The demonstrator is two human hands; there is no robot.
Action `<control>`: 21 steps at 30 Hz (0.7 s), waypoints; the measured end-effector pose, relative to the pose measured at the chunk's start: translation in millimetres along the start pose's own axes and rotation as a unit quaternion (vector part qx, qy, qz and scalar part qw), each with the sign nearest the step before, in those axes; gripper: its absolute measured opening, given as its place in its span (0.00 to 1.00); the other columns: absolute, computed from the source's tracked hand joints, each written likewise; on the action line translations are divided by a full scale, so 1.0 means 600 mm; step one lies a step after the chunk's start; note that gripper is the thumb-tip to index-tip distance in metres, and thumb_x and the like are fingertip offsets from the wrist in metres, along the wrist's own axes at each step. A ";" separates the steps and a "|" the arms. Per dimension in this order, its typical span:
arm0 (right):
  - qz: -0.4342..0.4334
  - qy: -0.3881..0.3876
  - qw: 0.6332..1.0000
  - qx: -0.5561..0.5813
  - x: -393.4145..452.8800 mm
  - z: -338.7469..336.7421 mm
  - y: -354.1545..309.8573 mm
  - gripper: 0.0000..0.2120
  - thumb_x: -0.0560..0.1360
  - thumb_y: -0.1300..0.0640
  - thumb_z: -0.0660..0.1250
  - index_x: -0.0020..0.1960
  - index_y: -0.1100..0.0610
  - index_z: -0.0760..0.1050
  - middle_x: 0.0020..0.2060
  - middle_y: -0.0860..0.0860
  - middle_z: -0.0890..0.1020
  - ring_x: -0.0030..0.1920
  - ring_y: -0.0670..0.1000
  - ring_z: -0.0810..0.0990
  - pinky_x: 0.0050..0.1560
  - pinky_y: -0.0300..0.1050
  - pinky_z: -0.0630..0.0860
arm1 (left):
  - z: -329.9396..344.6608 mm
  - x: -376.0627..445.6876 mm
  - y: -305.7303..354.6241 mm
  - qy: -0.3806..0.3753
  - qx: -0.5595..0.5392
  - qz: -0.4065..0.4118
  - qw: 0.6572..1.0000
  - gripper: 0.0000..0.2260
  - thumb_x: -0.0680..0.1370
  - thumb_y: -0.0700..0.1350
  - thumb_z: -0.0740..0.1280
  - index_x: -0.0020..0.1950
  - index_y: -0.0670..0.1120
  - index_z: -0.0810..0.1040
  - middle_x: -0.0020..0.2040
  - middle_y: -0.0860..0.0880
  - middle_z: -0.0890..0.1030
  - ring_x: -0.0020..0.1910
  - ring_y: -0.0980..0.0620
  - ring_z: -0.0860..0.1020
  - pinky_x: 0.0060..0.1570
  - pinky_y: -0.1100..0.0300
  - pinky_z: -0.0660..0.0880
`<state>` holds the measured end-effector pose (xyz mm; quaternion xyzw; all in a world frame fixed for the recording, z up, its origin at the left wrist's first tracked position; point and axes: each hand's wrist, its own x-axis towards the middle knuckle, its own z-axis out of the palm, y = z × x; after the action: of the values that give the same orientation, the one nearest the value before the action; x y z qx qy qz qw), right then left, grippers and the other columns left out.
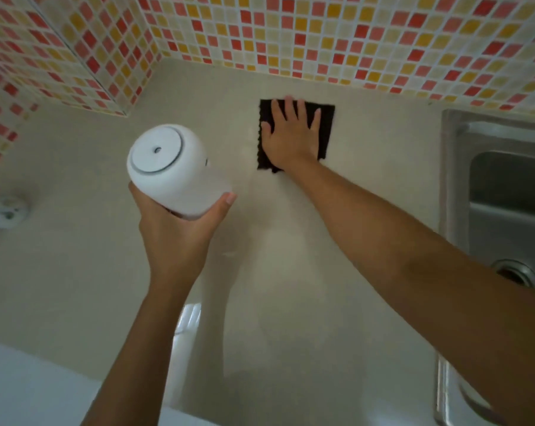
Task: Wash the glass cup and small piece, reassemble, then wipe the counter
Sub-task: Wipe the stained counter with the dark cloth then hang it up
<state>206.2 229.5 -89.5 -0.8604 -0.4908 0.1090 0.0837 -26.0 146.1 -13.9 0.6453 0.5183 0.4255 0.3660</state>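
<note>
Plainly the dark cloth (297, 135), soft and limp, lies at twelve o'clock on the surface (75, 272) under the flat, fingers-apart right hand (292, 135), while the left hand (173, 229) clamps its grip around the smooth, probably slippery white-lidded cup (172, 170) at ten o'clock.

Mosaic tile wall (337, 35) across 10 to 2 o'clock: small squares in red, orange, yellow and cream, white grout. It turns a corner at 10 o'clock, where a tiled block (75, 53) juts forward. Stainless steel sink (503, 192) at 3 o'clock, rim raised, basin dull grey; round drain (516, 273) partly in view at 4 o'clock. At 9 o'clock, a small white object with red and green marks (4, 210), blurred, kind unclear. Pale white ledge (29, 388) at 7 o'clock.
</note>
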 end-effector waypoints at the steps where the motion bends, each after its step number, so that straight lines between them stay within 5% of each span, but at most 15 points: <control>1: 0.012 0.001 1.000 -0.010 0.014 0.005 0.000 0.28 0.82 0.43 0.43 0.79 0.52 0.48 0.79 0.52 0.49 0.78 0.55 0.45 0.75 0.61 0.39 | -0.001 -0.002 -0.003 0.001 0.004 0.001 1.000 0.43 0.65 0.52 0.80 0.73 0.47 0.61 0.63 0.55 0.75 0.60 0.61 0.75 0.60 0.61 0.74; 6: -0.027 0.072 0.997 0.017 -0.188 0.045 -0.024 0.28 0.81 0.44 0.49 0.78 0.53 0.56 0.77 0.54 0.59 0.77 0.57 0.54 0.74 0.63 0.46 | -0.001 0.005 0.000 0.020 0.004 -0.012 1.000 0.42 0.66 0.52 0.80 0.73 0.48 0.61 0.64 0.55 0.75 0.61 0.59 0.76 0.61 0.52 0.75; 12: -0.155 -0.026 0.987 0.018 -0.486 0.058 -0.024 0.28 0.79 0.43 0.53 0.77 0.51 0.58 0.76 0.53 0.60 0.76 0.58 0.57 0.73 0.63 0.48 | 0.033 0.023 0.026 0.008 -0.010 0.002 1.000 0.43 0.66 0.52 0.79 0.74 0.48 0.59 0.66 0.56 0.74 0.62 0.61 0.74 0.61 0.52 0.75; 17: -0.072 0.030 0.997 0.000 -0.258 0.023 0.044 0.28 0.79 0.42 0.52 0.76 0.50 0.60 0.76 0.53 0.61 0.76 0.56 0.57 0.74 0.63 0.48 | 0.043 0.024 0.022 -0.008 0.011 0.017 1.000 0.43 0.66 0.53 0.79 0.74 0.46 0.60 0.67 0.53 0.74 0.63 0.59 0.74 0.64 0.52 0.73; 21: 0.008 -0.002 1.000 -0.008 -0.018 -0.028 0.134 0.29 0.81 0.40 0.44 0.79 0.50 0.50 0.79 0.52 0.51 0.78 0.55 0.47 0.75 0.61 0.40 | 0.044 0.002 0.008 -0.012 0.008 0.006 1.000 0.42 0.66 0.51 0.80 0.73 0.45 0.62 0.64 0.53 0.76 0.61 0.58 0.76 0.62 0.53 0.74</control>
<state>271.8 179.1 -92.6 -0.8645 -0.4854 0.1070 0.0748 0.4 145.5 -19.1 0.6564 0.5130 0.4158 0.3648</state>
